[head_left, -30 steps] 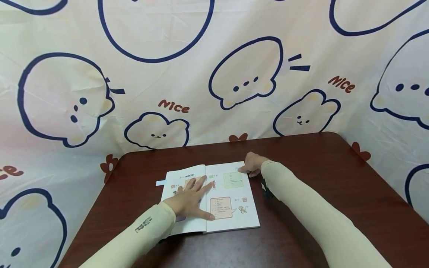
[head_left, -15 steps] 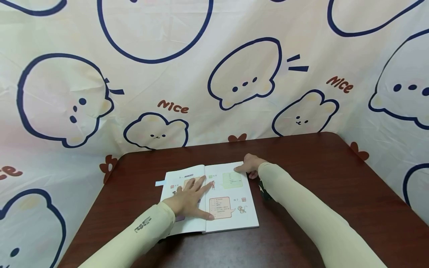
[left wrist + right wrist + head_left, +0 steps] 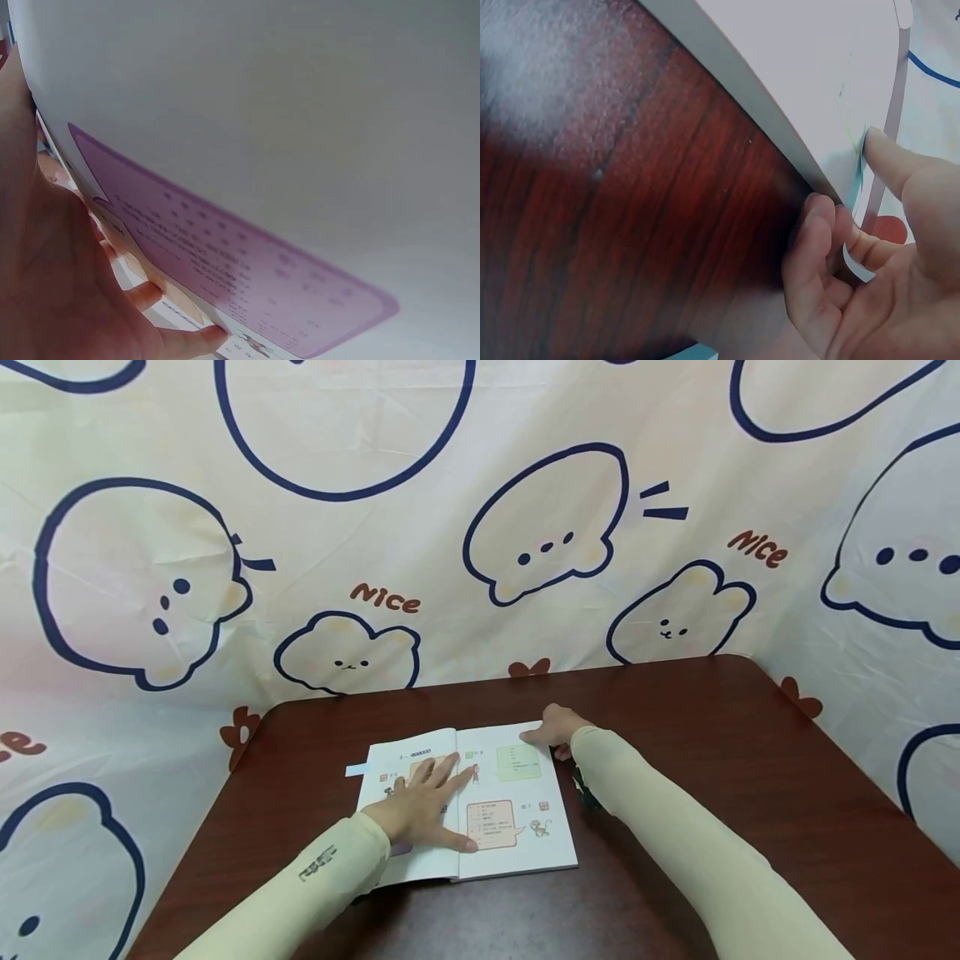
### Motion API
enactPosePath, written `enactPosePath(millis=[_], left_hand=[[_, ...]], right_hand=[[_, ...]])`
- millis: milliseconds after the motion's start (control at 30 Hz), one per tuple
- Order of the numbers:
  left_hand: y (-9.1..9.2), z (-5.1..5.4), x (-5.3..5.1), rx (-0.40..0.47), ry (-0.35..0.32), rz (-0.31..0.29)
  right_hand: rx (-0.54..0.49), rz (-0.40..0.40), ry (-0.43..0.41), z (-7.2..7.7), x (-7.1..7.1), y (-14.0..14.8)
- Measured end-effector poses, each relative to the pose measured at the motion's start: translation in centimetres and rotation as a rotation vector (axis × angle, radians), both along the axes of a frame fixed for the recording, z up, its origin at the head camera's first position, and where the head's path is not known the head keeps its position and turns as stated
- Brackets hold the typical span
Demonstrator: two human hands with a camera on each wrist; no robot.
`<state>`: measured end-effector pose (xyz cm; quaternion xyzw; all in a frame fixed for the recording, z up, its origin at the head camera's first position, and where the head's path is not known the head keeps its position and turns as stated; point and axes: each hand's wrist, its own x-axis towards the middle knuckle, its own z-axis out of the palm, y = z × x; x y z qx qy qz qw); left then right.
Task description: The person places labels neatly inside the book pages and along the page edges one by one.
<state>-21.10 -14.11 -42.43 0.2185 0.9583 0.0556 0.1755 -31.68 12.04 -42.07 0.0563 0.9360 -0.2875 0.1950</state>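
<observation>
An open book [image 3: 517, 860] with printed boxes and small cartoon figures lies on the dark wooden table. My left hand [image 3: 423, 810] rests with spread fingers on the left page, its thumb reaching over the gutter onto the right page. In the left wrist view that page [image 3: 262, 90] and a purple text box fill most of the picture. At the book's top right corner, my right hand [image 3: 564, 727] pinches the right page. The right wrist view shows the thumb [image 3: 885, 154] on the page and curled fingers at its edge, beside a curled pale strip [image 3: 857, 266].
A light blue tab [image 3: 357, 770] sticks out from the book's left edge. Brown wood table [image 3: 675, 702] surrounds the book. Behind and beside it hangs a pale cloth [image 3: 360, 543] with cartoon outlines. A light blue piece [image 3: 694, 352] shows at the right wrist view's bottom edge.
My right hand and thumb have slid slightly left over the page's top corner. The left hand keeps its place on the book, and the head view has shifted a little.
</observation>
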Motion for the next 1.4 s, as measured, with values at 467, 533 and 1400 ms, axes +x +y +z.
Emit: enactPosePath(millis=[467,533,1400], left_hand=[[-0.01,-0.20,-0.28,0.001,0.006,0.006],[-0.02,-0.22,-0.28,0.001,0.007,0.004],[-0.11,-0.27,-0.28,0.015,-0.006,-0.001]], right_hand=[[0.007,-0.026,-0.003,-0.55,-0.49,-0.03],[0.007,-0.024,0.000,-0.44,-0.38,-0.08],[0.039,0.052,-0.021,0.04,-0.32,0.37]])
